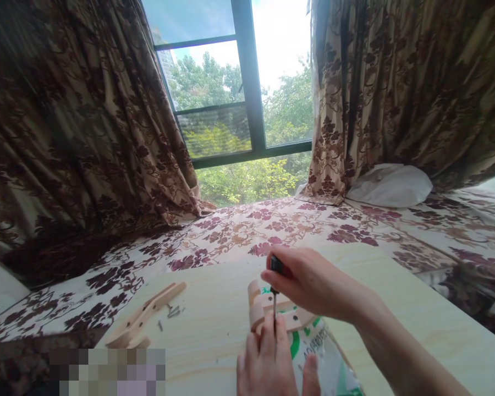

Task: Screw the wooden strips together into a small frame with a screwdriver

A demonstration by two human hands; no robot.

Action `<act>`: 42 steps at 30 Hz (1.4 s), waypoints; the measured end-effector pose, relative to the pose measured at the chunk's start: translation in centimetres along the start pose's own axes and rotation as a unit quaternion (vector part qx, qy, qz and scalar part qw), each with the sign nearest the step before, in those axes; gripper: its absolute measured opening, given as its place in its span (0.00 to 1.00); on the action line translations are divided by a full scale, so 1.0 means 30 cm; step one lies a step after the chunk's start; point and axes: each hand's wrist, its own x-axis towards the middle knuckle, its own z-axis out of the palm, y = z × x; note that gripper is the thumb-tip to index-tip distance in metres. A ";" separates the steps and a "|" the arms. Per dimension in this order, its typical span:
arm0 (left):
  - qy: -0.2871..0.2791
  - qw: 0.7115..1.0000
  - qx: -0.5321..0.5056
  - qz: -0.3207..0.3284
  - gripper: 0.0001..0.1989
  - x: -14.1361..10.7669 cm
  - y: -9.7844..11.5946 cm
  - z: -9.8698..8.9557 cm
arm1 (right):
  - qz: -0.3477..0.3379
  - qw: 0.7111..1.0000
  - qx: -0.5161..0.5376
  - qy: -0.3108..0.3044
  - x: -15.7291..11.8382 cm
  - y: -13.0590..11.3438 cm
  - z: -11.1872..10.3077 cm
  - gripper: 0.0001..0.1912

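Note:
My right hand (299,269) is closed around the black handle of a screwdriver (276,265), held upright with its shaft pointing down. The shaft reaches light wooden pieces (289,319) with dark holes, joined or lying close together; where exactly the tip sits is hidden by my fingers. My left hand (268,357) presses its fingertips on the near wooden piece, close around the shaft. Beneath the pieces lies a white and green plastic bag (324,352) with dark lettering.
On the pale wooden board (206,308), more curved wooden pieces (148,313) lie at the left, beside several loose screws (173,312). A flowered cloth (231,234) spreads behind the board, below a window between curtains. A white bundle (390,185) rests at the right back.

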 end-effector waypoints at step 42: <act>-0.090 0.980 -0.164 -0.069 0.19 0.036 0.016 -0.094 | -0.044 0.933 -0.195 -0.298 0.132 -0.136 -0.151 0.11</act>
